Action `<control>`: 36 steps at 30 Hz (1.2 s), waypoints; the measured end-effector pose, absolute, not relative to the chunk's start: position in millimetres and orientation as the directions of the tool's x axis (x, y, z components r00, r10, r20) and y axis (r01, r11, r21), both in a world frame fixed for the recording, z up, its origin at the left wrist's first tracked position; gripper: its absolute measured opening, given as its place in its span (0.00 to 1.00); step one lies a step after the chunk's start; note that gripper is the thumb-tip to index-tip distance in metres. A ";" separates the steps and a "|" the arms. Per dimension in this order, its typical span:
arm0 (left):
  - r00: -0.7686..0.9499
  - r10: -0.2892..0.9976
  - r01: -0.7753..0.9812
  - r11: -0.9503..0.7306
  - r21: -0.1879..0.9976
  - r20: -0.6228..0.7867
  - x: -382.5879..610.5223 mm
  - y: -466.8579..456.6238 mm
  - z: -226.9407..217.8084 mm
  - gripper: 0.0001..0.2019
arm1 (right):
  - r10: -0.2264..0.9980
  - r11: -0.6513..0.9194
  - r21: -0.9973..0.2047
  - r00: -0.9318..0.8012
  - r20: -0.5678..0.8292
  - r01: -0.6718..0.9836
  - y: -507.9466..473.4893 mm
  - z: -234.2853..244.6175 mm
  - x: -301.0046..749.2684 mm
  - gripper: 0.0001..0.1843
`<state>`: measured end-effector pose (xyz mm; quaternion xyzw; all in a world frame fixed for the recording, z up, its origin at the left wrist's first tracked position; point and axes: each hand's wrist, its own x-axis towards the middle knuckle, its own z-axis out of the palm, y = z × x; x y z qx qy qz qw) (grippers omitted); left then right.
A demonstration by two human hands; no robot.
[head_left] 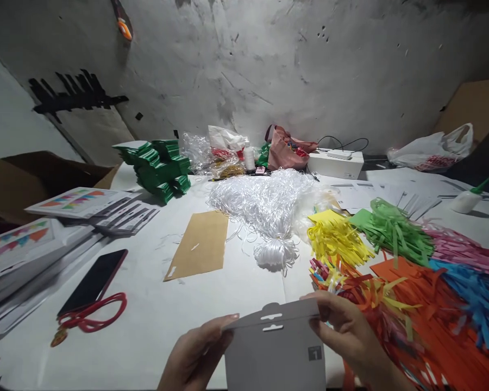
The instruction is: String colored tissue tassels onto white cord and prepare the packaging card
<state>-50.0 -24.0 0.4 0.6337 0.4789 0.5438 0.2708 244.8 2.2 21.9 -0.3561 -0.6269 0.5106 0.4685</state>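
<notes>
A grey-looking cardboard packaging sleeve with two hang slots and a small "1" label stands at the table's front edge. My left hand grips its upper left corner. At the upper right corner, my right hand pinches it between thumb and fingers. The sleeve's lower part runs out of the picture. Just beyond it lie a tied bundle of white string and a brown card sheet. Close to my right hand is orange fringed paper.
Yellow, green and blue fringed paper lie to the right, with a glue bottle. At left are printed sleeves, a phone with a red cord, and stacked green paper. A pink bag stands by the wall.
</notes>
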 end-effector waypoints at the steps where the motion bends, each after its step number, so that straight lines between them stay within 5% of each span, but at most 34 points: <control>1: -0.013 0.889 0.333 -0.428 0.840 0.458 -53.6 -19.9 -0.1 0.09 | 0.908 0.255 -0.967 -0.338 0.249 -0.026 6.3 23.2 246.8 0.12; 4: 0.192 0.838 0.305 -0.546 0.781 0.511 -57.9 -7.7 9.0 0.11 | 0.834 0.384 -0.922 -0.410 0.368 -0.045 19.5 24.9 253.0 0.12; 8: 0.362 0.811 0.120 -0.530 0.840 0.460 -51.2 1.5 30.7 0.14 | 0.773 0.440 -0.897 -0.494 0.397 -0.032 29.3 28.4 259.0 0.13; 14: 0.244 0.872 0.211 -0.475 0.854 0.425 -31.5 0.0 24.0 0.04 | 0.666 0.669 -0.722 -0.572 0.479 0.174 23.8 42.2 266.1 0.18; 18: 0.185 0.875 0.233 -0.481 0.845 0.447 -17.3 0.5 15.4 0.09 | 0.667 0.709 -0.633 -0.587 0.459 0.311 21.6 52.2 263.0 0.15; 22: 0.202 0.860 0.212 -0.506 0.836 0.469 -7.3 3.3 18.8 0.09 | 0.599 0.800 -0.414 -0.604 0.526 0.434 27.4 58.5 244.4 0.14; 36: 0.214 0.901 0.153 -0.412 0.898 0.377 3.3 15.0 20.7 0.09 | 0.490 0.871 -0.114 -0.828 0.274 0.478 56.0 70.3 231.3 0.16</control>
